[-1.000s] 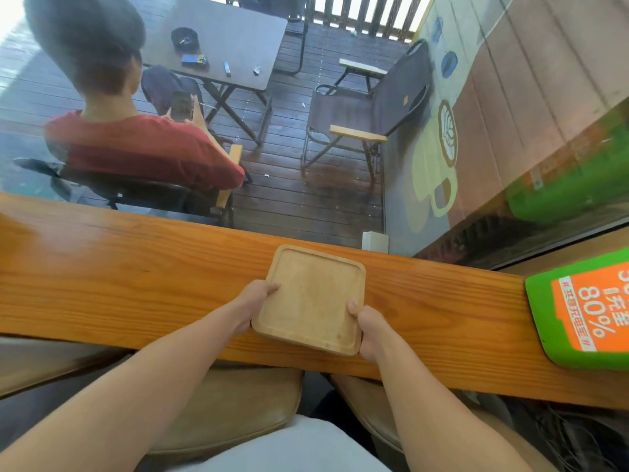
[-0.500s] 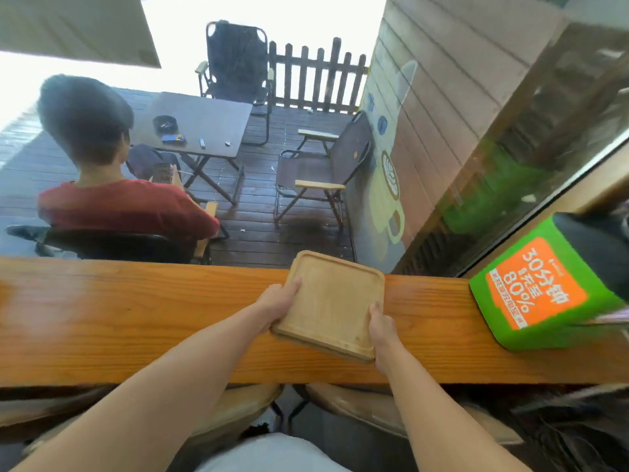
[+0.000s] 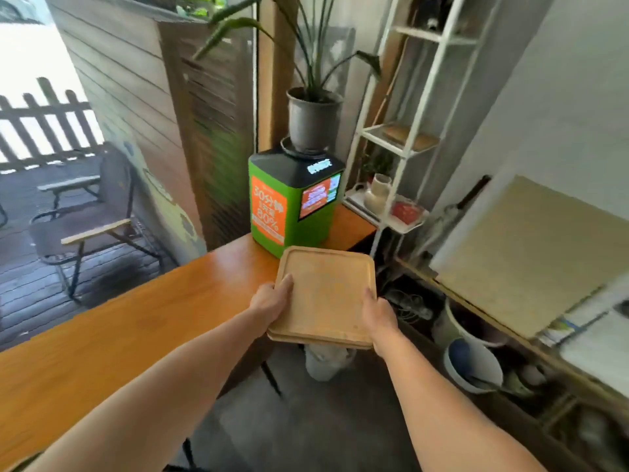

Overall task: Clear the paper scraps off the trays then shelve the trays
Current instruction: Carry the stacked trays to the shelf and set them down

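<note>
Item: stacked wooden trays [image 3: 325,294], two layers visible at the near edge, top surface bare, no paper scraps showing.

Location: carried in the air in front of me, past the end of the orange-brown wooden counter [image 3: 143,321] and just in front of the green charging kiosk [image 3: 289,212]. A second ago they rested flat on that counter by the window; half a second ago their near edge was already tipping up. Now they are off it altogether, and my view has swung from the terrace to the indoor corner.

Grip: my left hand [image 3: 272,301] clasps the left edge, thumb lying over the rim; my right hand [image 3: 379,313] clasps the right edge likewise. Both closed firmly on the stack.

Destination, as I judge it: the white wire shelf unit [image 3: 405,137] beyond the kiosk, where a similar wooden board seems to lie on a middle tier, though blur leaves that uncertain.

Status: clearing looks finished; shelving is under way. Potted plant [image 3: 313,120] atop the kiosk stands near the path to the shelf.
</note>
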Available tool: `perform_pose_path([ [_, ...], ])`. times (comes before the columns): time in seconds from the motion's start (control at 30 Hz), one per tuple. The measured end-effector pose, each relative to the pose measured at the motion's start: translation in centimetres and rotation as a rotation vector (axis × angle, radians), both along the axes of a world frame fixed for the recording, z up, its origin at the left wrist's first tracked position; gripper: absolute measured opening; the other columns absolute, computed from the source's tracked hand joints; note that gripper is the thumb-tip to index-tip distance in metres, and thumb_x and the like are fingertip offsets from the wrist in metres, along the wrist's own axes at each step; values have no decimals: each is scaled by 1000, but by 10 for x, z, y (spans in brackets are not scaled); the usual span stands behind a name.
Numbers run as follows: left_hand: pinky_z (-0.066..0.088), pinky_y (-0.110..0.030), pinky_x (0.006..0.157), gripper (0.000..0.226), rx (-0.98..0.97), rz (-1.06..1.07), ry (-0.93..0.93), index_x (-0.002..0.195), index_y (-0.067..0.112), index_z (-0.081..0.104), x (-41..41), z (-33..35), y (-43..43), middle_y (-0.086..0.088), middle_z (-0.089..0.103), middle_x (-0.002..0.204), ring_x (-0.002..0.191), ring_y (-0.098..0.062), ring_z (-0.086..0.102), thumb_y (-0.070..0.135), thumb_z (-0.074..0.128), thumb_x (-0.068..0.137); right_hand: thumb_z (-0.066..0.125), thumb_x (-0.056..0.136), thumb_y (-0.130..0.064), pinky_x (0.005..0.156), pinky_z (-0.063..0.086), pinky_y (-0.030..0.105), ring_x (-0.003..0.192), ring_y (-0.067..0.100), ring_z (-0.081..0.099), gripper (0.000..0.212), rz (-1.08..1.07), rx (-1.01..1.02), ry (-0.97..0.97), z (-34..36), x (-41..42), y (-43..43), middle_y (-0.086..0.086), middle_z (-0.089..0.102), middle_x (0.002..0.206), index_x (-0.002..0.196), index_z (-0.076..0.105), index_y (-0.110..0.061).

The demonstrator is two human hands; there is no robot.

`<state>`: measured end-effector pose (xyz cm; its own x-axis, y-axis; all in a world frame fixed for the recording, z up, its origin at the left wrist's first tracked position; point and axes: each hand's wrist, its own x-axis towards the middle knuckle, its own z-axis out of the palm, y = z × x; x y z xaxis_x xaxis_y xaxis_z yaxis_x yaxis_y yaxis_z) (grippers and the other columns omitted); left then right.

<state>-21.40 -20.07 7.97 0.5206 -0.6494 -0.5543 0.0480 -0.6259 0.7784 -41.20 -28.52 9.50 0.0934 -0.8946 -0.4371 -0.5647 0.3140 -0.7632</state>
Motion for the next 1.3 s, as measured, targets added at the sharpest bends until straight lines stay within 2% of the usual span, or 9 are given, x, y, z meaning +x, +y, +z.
perform_pose_path([
  [0.1, 52, -40, 93, 70, 16, -182, -23, 128, 16, 52, -70, 0, -47, -4, 63, 118, 103, -25, 63, 72, 49, 85, 31, 100, -55, 94, 41, 39, 121, 37, 52, 70, -161, -4, 22, -3, -81, -15, 19, 52, 139, 141, 44, 0],
  [0.27, 48, -35, 80, 69, -21, -370, -87, 129, 17, 52, -158, -5, -105, 0, 59, 105, 91, -21, 59, 69, 54, 85, 29, 101, -55, 87, 48, 41, 102, 32, 57, 67, -372, 41, 27, -7, -171, -33, 15, 61, 124, 138, 48, -3],
  [0.4, 51, -41, 95, 79, 0, -504, -129, 133, 12, 51, -191, -12, -152, -7, 63, 119, 106, -30, 63, 73, 53, 82, 30, 100, -56, 97, 49, 50, 112, 36, 58, 68, -489, 110, -37, -15, -204, -53, 17, 58, 132, 142, 45, -4],
  [0.57, 51, -38, 88, 82, 21, -565, -163, 136, 10, 49, -202, -25, -227, -9, 62, 123, 107, -31, 62, 73, 51, 84, 27, 100, -57, 93, 52, 48, 105, 34, 60, 66, -527, 147, -3, -26, -213, -117, 15, 60, 128, 145, 43, -11],
  [0.83, 52, -40, 81, 76, -26, -533, -142, 127, 7, 54, -173, -5, -424, -10, 64, 111, 95, -28, 62, 70, 53, 85, 26, 100, -55, 102, 44, 46, 120, 37, 53, 69, -467, 27, 32, -3, -184, -319, 18, 53, 138, 143, 43, -3],
  [0.9, 50, -38, 79, 77, -54, -495, -131, 130, 8, 54, -160, 14, -477, -9, 64, 113, 93, -27, 61, 70, 52, 85, 27, 99, -57, 95, 47, 42, 115, 35, 56, 70, -442, -11, 14, 13, -171, -380, 17, 56, 134, 140, 48, -4],
  [1.03, 50, -42, 96, 86, -123, -418, -138, 139, 9, 49, -136, 48, -559, -11, 62, 126, 112, -32, 60, 73, 54, 81, 30, 99, -57, 80, 45, 36, 98, 30, 59, 68, -383, -71, -14, 33, -150, -476, 15, 61, 122, 135, 53, -5],
  [1.17, 45, -37, 87, 87, -137, -371, -132, 142, 6, 43, -118, 76, -638, -12, 58, 130, 117, -33, 56, 70, 53, 84, 33, 99, -58, 85, 49, 39, 93, 32, 59, 70, -311, -106, -28, 57, -132, -568, 14, 60, 108, 129, 55, 1],
  [1.3, 45, -42, 99, 74, -224, -238, -80, 145, 3, 40, -104, 89, -714, -15, 55, 135, 122, -35, 53, 55, 50, 93, 36, 100, -50, 100, 46, 42, 117, 38, 58, 67, -190, -172, 58, 78, -115, -670, 25, 58, 131, 132, 52, 7],
])
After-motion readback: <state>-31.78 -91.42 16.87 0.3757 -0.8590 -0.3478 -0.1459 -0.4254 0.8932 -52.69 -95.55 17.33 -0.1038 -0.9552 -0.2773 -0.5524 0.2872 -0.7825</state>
